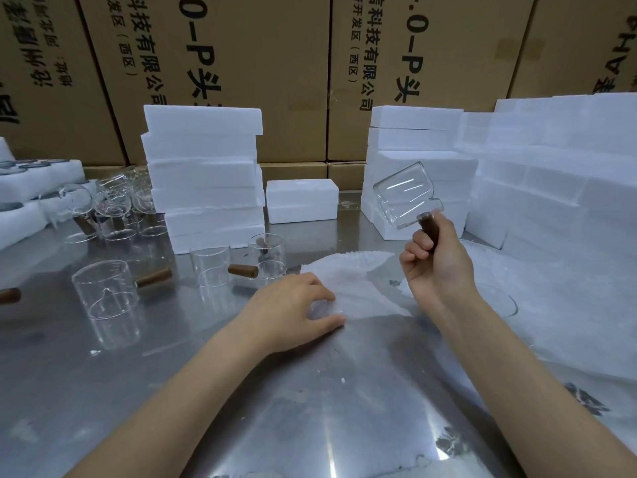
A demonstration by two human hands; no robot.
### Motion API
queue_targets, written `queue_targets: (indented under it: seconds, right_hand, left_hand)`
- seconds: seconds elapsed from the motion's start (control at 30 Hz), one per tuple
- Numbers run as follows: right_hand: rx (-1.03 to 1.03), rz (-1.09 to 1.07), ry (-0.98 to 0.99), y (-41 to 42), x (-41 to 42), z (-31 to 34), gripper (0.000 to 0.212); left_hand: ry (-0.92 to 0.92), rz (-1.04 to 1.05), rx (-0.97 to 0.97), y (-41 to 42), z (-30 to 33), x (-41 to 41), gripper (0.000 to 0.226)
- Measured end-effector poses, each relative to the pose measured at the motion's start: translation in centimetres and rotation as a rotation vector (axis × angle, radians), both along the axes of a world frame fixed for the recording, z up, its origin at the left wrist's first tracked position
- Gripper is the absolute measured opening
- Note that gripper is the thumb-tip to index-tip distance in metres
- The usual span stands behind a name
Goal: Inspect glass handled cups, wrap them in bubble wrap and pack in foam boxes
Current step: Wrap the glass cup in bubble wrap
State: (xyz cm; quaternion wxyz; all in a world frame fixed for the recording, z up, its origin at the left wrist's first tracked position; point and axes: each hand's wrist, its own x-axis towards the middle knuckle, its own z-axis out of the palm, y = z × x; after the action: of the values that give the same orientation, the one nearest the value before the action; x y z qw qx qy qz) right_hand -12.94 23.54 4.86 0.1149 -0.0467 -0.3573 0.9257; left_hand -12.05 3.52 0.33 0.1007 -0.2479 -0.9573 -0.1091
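Glass cup, raised: the right hand [437, 260] has its fingers curled round the dark wooden handle, holding the glass handled cup [405, 196] tilted in the air above the table.
Left hand [293, 310]: fingers bent, pinching the near edge of the bubble wrap sheet [348, 281] flat on the steel table [310, 408].
Left of the hands: more cups [103, 291] standing.
Behind: foam boxes [203, 177] stacked, cardboard cartons [241, 63] beyond.

A shiny steel worktable [310, 408] is reflecting soft overhead light. Behind it, tall brown cardboard cartons [241, 63] printed with black Chinese lettering are standing side by side, filling the whole background.
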Motion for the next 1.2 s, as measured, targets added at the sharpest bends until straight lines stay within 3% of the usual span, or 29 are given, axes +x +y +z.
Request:
queue_targets:
  seconds: [0.33,0.53,0.67,0.8,0.9,1.07,1.2]
  right_hand:
    - [0.046,0.006,0.012,-0.1,0.2,0.2,0.022]
    - [0.124,-0.021,0.065,-0.2,0.8,0.7,0.026]
    - [0.404,-0.033,0.188,-0.7,1.5,0.9,0.036]
    - [0.816,-0.045,0.369,-1.8,2.0,0.7,0.039]
    - [0.961,-0.045,0.447,-2.6,2.2,0.1,0.04]
    - [0.976,-0.211,0.463,-2.5,2.3,0.0,0.038]
    - [0.819,-0.309,0.395,-2.1,2.1,0.4,0.039]
  left_hand:
    - [-0.066,-0.023,0.185,-0.1,-0.5,-0.5,0.038]
    - [-0.08,-0.004,0.23,0.1,-0.2,-0.2,0.015]
    - [-0.053,0.068,0.335,0.5,0.0,0.1,0.018]
    - [0.036,0.108,0.636,0.6,0.7,0.1,0.029]
    - [-0.003,0.138,0.837,0.4,1.2,-0.2,0.025]
    - [-0.06,0.141,1.13,0.1,1.4,-0.4,0.024]
    - [0.03,0.162,1.003,0.2,1.5,-0.4,0.008]
